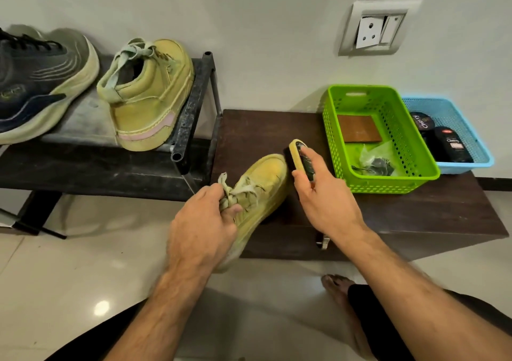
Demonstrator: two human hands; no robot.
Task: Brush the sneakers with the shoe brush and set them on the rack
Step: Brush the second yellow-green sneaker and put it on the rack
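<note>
Yellow sneaker (260,183) gripped in left fingers (230,211); brush (300,158) at toe.

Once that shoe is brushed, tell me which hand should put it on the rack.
Left. The left hand already grips the shoe, and the rack is on its side. The right hand holds the brush.

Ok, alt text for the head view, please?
The left hand grips a tan sneaker at its laces while the right hand holds the shoe brush at its toe. Its mate sits on the rack.
</note>
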